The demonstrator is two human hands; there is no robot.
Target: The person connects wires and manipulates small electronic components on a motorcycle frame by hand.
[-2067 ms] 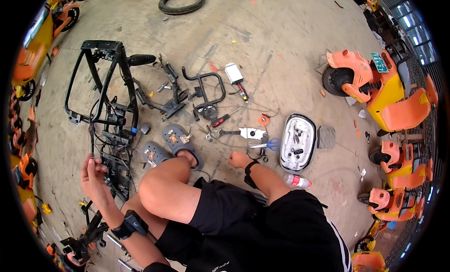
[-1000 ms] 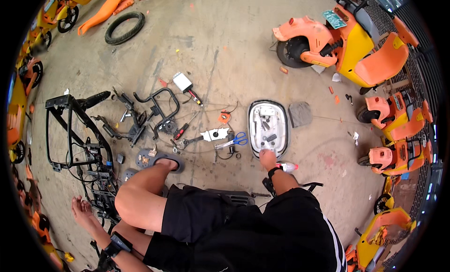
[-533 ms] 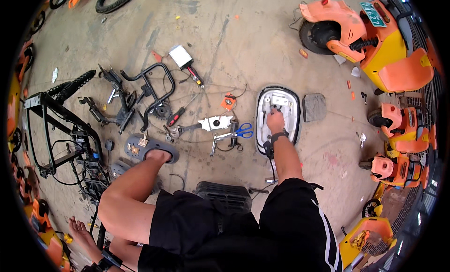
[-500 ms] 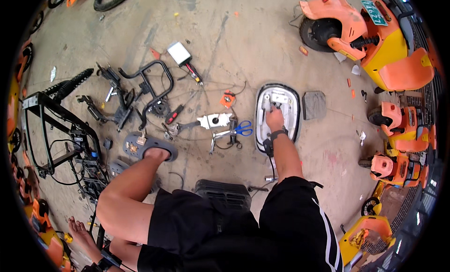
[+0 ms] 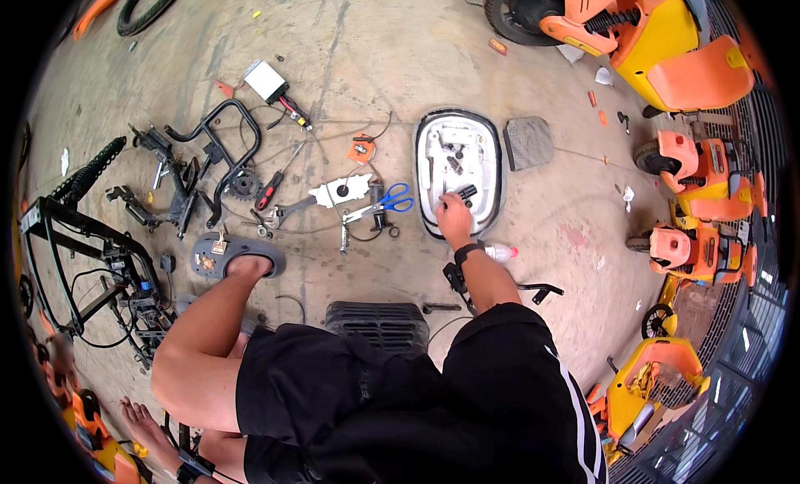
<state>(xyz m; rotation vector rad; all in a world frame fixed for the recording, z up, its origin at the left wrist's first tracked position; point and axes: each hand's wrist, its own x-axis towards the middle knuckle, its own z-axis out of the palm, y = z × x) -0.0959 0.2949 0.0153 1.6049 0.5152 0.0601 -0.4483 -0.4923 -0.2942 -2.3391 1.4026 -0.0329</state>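
One tray (image 5: 423,175), scissors (image 5: 382,205) beside — right grip (image 5: 453,220) contents unclear.

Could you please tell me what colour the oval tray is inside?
The oval tray is white inside; the head view shows it best.

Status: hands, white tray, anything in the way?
Left hand open, low at left. Right hand over near end of white tray, grip unclear. Black part inside, by its fingertips. Bottle beside right wrist, seemingly not blocking.
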